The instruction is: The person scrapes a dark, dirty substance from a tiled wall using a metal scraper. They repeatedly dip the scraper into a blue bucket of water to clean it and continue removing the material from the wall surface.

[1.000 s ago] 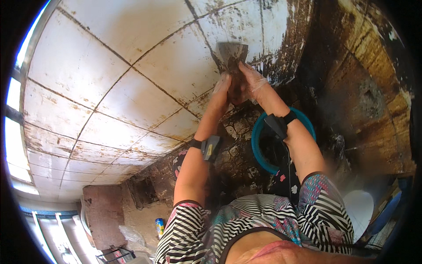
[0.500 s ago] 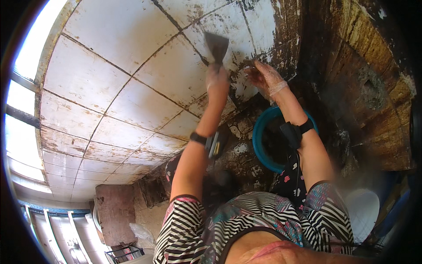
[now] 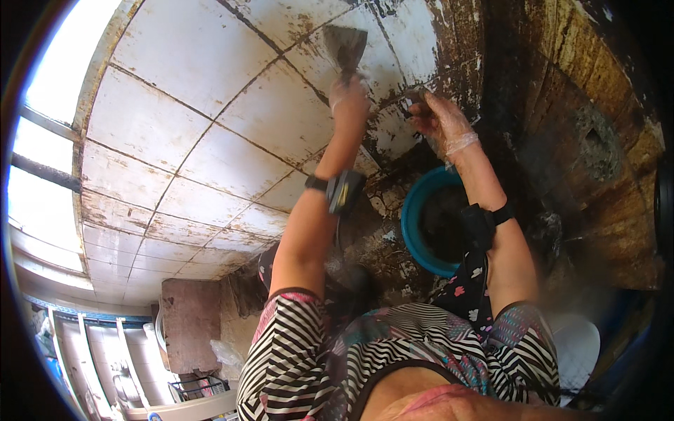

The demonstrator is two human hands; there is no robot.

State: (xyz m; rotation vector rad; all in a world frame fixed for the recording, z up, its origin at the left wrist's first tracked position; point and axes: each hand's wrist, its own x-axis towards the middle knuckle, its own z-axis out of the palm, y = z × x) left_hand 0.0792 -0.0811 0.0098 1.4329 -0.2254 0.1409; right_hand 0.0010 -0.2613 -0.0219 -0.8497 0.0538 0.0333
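I judge the scraper (image 3: 345,46), over the far tiles (image 3: 263,105), light, stiff and best gripped at its near end, where the left hand (image 3: 349,99) is clenched; whether the half-curled right hand (image 3: 444,126) pinches anything I can't tell.

The right hand (image 3: 446,124) has parted from the scraper (image 3: 345,46) and is now right of the left hand (image 3: 349,99), which alone grips it
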